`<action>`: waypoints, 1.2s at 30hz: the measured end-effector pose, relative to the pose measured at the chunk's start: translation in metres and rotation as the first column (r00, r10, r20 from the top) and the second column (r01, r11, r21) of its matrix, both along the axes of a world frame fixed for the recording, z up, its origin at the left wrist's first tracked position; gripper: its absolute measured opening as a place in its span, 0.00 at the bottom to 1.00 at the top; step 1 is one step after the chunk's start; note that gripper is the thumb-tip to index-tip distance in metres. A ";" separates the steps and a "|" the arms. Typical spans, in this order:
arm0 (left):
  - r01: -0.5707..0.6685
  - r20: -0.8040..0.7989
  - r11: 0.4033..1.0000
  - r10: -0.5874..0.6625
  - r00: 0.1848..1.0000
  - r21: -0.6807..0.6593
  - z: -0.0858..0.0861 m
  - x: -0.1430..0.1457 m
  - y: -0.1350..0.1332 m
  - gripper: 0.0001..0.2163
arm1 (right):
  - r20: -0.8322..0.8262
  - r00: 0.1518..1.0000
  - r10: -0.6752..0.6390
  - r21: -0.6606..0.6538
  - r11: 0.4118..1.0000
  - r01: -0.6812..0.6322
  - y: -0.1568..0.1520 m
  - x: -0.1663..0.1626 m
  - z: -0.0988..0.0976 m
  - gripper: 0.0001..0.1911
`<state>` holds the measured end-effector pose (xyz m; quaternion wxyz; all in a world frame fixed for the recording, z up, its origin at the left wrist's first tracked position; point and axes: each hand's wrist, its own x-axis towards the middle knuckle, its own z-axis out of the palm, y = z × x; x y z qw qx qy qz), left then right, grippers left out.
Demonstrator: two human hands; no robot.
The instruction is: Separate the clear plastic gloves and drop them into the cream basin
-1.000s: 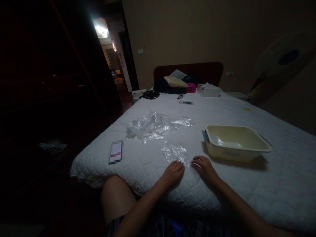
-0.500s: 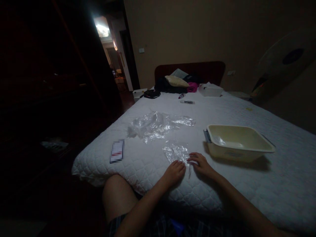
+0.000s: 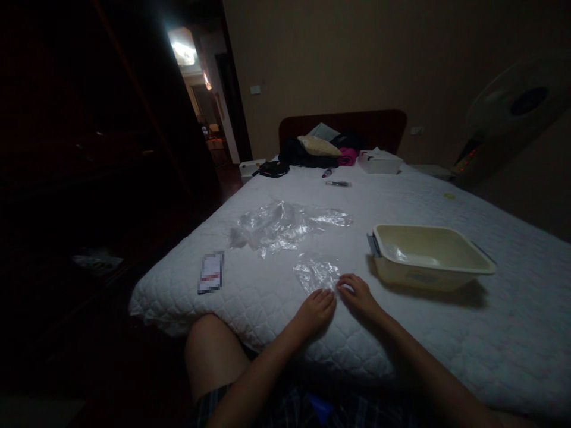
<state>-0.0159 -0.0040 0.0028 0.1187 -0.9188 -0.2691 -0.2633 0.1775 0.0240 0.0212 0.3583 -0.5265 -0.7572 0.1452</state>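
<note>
My left hand (image 3: 315, 311) rests palm down on the white quilted bed (image 3: 267, 297), its fingertips at the near edge of a small clear plastic bag (image 3: 316, 271). My right hand (image 3: 355, 295) lies just to the right, fingers curled down onto the bag's near right corner. Whether either hand pinches the plastic is too dark to tell. A larger crumpled sheet of clear plastic (image 3: 281, 224) lies farther back on the bed. A cream plastic basin (image 3: 428, 255) stands to the right of my right hand.
A small card or packet (image 3: 210, 273) lies near the bed's left corner. Dark clothes, a pillow and a pink item (image 3: 319, 152) are heaped at the headboard beside a white box (image 3: 379, 161). A fan (image 3: 513, 113) stands at the right. The floor at the left is dark.
My right hand slid left toward the small plastic bag and now touches its near corner, close to my left hand. My left hand has barely moved.
</note>
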 end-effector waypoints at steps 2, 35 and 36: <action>0.011 0.023 1.000 -0.011 1.000 0.000 0.000 -0.001 0.000 0.14 | 0.033 0.999 -0.018 0.005 1.000 0.018 -0.001 -0.003 0.000 0.11; -0.183 0.627 0.822 0.537 0.564 -0.539 0.012 -0.027 0.007 0.11 | -0.379 0.852 -0.361 -0.444 0.879 0.175 -0.028 0.000 0.009 0.15; -0.104 0.610 0.714 0.656 0.443 -0.693 0.014 -0.032 0.013 0.12 | -0.429 0.822 -0.374 -0.504 0.855 0.125 -0.029 0.000 0.007 0.16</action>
